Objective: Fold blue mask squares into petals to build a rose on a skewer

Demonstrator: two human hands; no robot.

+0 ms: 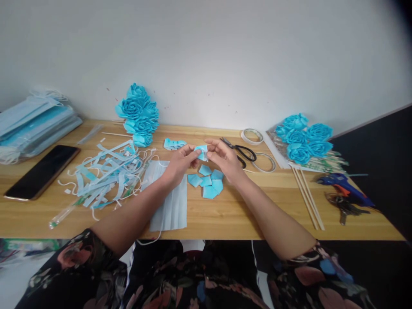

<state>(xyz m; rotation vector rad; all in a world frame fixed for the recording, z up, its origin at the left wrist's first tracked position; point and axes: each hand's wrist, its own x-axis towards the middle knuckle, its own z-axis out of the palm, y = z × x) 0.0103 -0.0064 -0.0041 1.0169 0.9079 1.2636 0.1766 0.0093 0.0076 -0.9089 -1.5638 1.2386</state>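
Observation:
Between my two hands is a small light-blue piece of mask fabric (202,152). My left hand (183,162) pinches its left side between thumb and fingers. On the other side my right hand (227,159) grips the right edge with thumb and fingertips. Just below them, several cut blue petal pieces (209,192) lie loosely together on the wooden table. Behind my left hand sits a row of curled blue pieces (174,144). A flat pleated face mask (174,210) lies partly under my left forearm. Black-handled scissors (243,150) rest right behind my right hand.
Cut strips and ear loops (109,171) pile up at left, near a phone (41,171) and stacked masks (35,124). Blue fabric roses stand at the back left (138,113) and lie at right (304,137). Tape rolls (252,136), sticks (307,197), a glue gun (347,189) and keys (344,208) lie at right.

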